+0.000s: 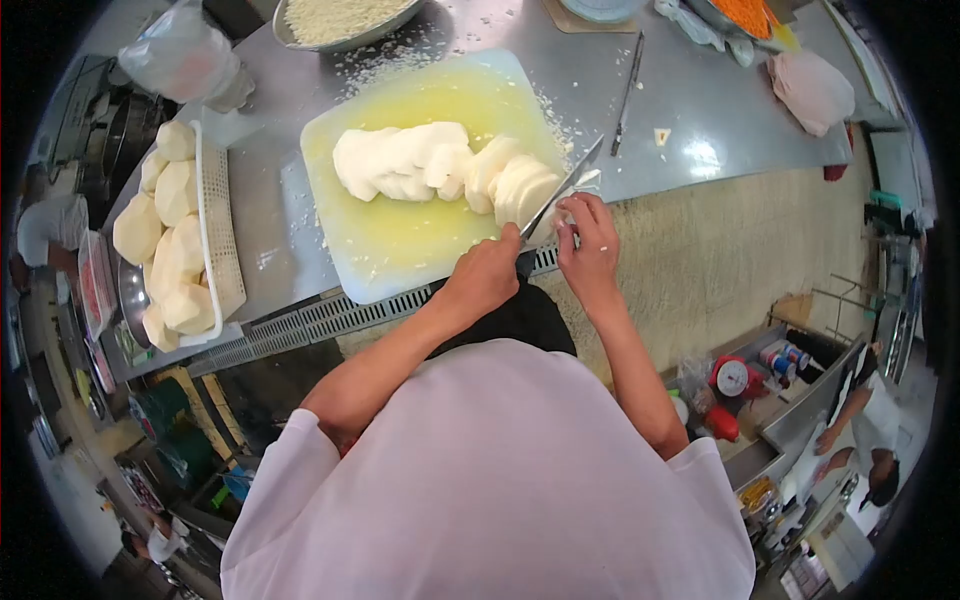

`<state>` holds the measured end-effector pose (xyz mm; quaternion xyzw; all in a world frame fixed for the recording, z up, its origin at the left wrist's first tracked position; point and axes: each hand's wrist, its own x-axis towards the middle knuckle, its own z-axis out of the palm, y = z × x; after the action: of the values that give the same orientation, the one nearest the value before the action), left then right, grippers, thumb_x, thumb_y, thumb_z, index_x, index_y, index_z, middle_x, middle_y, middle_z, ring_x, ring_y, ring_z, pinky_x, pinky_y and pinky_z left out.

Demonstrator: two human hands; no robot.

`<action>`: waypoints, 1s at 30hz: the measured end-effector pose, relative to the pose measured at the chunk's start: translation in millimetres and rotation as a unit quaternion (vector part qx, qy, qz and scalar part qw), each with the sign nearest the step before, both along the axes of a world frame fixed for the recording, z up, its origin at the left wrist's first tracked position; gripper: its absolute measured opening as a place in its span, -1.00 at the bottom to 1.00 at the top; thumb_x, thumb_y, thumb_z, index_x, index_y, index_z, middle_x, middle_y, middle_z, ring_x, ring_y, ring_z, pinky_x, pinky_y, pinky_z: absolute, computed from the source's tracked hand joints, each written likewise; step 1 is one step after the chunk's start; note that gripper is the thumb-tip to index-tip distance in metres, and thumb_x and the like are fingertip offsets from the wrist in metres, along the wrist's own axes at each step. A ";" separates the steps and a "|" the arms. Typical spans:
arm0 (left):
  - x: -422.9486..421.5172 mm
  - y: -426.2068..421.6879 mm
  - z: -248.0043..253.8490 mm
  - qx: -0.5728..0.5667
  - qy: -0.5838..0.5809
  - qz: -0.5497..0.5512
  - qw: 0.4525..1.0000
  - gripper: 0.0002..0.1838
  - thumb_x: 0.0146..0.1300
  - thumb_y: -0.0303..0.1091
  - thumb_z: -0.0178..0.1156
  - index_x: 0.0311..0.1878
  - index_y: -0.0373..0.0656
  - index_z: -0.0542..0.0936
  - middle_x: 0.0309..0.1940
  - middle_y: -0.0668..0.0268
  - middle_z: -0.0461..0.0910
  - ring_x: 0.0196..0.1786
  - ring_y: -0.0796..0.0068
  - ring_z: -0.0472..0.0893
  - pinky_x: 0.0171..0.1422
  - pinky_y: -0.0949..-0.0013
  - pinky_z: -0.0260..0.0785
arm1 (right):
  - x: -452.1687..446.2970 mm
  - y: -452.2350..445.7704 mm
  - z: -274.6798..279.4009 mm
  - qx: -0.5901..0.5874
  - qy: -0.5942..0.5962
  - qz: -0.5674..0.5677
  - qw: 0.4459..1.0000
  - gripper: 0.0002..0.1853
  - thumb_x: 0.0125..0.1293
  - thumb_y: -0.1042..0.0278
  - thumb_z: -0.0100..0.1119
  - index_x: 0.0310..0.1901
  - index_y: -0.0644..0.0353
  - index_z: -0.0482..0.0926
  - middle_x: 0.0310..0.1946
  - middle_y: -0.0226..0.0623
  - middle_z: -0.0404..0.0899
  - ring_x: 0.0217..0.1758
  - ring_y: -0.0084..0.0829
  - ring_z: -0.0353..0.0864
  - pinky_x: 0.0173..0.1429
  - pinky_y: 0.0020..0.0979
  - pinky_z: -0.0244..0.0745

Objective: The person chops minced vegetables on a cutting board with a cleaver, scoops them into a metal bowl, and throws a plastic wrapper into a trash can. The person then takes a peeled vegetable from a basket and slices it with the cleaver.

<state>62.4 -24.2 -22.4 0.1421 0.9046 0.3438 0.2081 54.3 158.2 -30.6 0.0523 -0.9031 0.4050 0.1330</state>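
Note:
My left hand point(487, 272) is wrapped around the handle of a kitchen knife point(574, 184), whose blade slants up and away to the right. Across the blade, my right hand point(588, 238) has its fingers curled and pinched by the end of the slices; what they hold is hidden. A row of pale peeled potato slices point(525, 187) leans along the right part of a yellow-stained cutting board point(400, 240). Behind it on the board lies a heap of more pale slices point(400, 162). The knife blade is right beside the last slice.
A white basket point(222, 230) of peeled potatoes point(175, 250) stands left. At the back are a bowl point(345, 40) of white shreds, a bowl of orange shreds point(742, 15) and a thin dark tool point(628, 95). Other people point(870, 420) are farther off, and a red scale point(732, 378) sits lower right.

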 end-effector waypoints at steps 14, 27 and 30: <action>5.6 -8.5 -1.4 0.031 0.053 0.016 0.998 -0.73 0.16 -0.58 0.14 -0.10 -0.33 0.33 -0.51 -0.18 0.59 -0.34 -0.34 0.63 -0.24 -0.24 0.45 | -1.1 13.1 10.4 0.140 -0.003 0.120 0.983 -0.48 -0.03 0.79 0.24 0.02 0.12 0.64 0.18 -0.10 0.52 0.24 0.02 0.51 0.07 -0.11 0.62; -6.0 -29.4 -3.3 -0.007 0.049 0.040 0.998 -0.75 0.22 -0.55 0.16 -0.07 -0.32 0.38 -0.48 -0.17 0.61 -0.32 -0.30 0.63 -0.22 -0.23 0.44 | -18.4 -15.9 16.9 0.114 0.013 0.145 0.983 -0.50 0.01 0.83 0.21 0.01 0.14 0.65 0.18 -0.11 0.54 0.25 -0.04 0.54 0.03 -0.20 0.65; -6.1 -32.3 9.4 0.002 0.051 0.034 0.998 -0.77 0.24 -0.55 0.14 -0.07 -0.33 0.37 -0.48 -0.19 0.60 -0.31 -0.32 0.62 -0.20 -0.22 0.43 | -18.8 -13.3 18.5 0.066 0.031 0.131 0.989 -0.53 0.04 0.82 0.20 0.01 0.18 0.64 0.10 -0.12 0.59 0.20 -0.03 0.58 0.03 -0.18 0.63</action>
<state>56.3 -56.5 -13.0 0.1294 0.9174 0.3451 0.1500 35.5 144.8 -12.1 0.1911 -0.9086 0.3568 0.1029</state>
